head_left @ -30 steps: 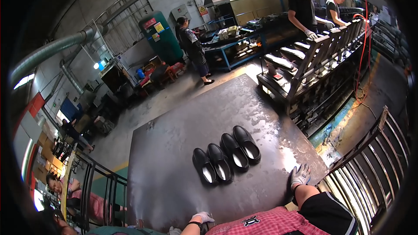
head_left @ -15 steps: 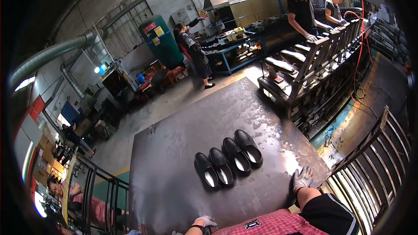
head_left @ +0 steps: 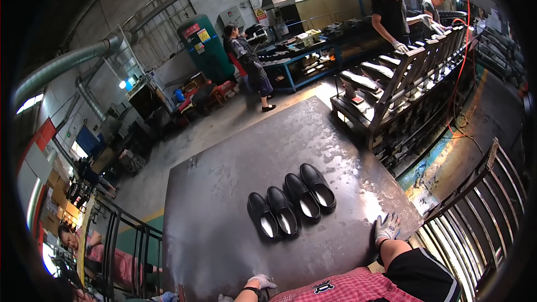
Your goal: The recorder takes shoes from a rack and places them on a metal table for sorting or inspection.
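Note:
Several black slip-on shoes (head_left: 291, 204) with pale insoles stand side by side on a dark metal-topped table (head_left: 212, 190). Both my hands wear whitish gloves and hold none of the shoes. My right hand (head_left: 387, 228) lies open near the table's right edge, its fingers spread on the surface. At the near edge, my left hand (head_left: 262, 282) rests with its fingers laid toward the right, partly out of clear sight. The shoes sit beyond both hands, apart from them.
A rack with metal bars (head_left: 475, 212) stands right of the table. Beyond it, two people work along a shoe-last conveyor (head_left: 391, 89). Another person (head_left: 246, 59) stands by a blue-framed bench (head_left: 302, 70). At lower left, a person in pink checks (head_left: 117, 263) is beside black railings (head_left: 134, 235).
My hands stay resting on the table, and the shoes keep their places. The person at the back has lowered an outstretched arm. A person at the conveyor has raised one hand.

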The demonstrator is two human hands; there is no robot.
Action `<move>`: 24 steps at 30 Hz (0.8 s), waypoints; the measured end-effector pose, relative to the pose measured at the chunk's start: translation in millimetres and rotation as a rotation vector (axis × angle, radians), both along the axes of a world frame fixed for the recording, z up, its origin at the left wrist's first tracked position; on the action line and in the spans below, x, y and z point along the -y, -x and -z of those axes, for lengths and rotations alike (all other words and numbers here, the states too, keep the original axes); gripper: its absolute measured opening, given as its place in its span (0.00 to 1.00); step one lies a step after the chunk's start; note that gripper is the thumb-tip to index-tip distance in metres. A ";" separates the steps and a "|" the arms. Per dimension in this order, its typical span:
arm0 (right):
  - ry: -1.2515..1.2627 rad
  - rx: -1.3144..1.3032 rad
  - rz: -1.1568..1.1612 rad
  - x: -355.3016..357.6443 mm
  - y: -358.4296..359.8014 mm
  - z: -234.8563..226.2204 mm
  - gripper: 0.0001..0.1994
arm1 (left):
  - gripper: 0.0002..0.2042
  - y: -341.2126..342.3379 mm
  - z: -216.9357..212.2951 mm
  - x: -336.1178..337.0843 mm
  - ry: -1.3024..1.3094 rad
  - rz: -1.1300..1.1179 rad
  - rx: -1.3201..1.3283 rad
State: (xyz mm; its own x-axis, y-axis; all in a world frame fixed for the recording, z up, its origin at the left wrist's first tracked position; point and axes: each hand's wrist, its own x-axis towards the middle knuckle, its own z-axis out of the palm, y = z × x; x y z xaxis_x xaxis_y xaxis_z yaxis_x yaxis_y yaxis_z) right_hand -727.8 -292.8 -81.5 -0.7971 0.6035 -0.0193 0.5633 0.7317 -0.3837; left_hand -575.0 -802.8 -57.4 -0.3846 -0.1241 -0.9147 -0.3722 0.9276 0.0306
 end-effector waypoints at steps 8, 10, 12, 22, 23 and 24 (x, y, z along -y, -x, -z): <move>0.001 -0.002 0.003 -1.0 0.4 2.8 0.32 | 0.33 -1.2 2.6 0.0 0.013 -0.056 -0.006; -0.008 -0.024 0.007 0.8 0.8 4.9 0.32 | 0.34 -2.0 3.5 0.2 0.003 -0.097 -0.017; -0.007 -0.015 0.018 0.7 0.7 2.4 0.31 | 0.32 -2.7 0.3 -5.8 0.037 -0.079 -0.034; -0.008 -0.015 -0.002 3.3 2.8 12.1 0.33 | 0.35 0.3 6.4 -3.7 0.105 -0.005 0.013; -0.006 -0.015 -0.002 2.2 2.3 8.7 0.32 | 0.34 2.2 1.8 -5.9 0.087 -0.025 0.014; -0.001 -0.012 -0.001 1.9 0.4 3.3 0.32 | 0.34 6.8 -11.7 -13.4 0.079 -0.015 0.015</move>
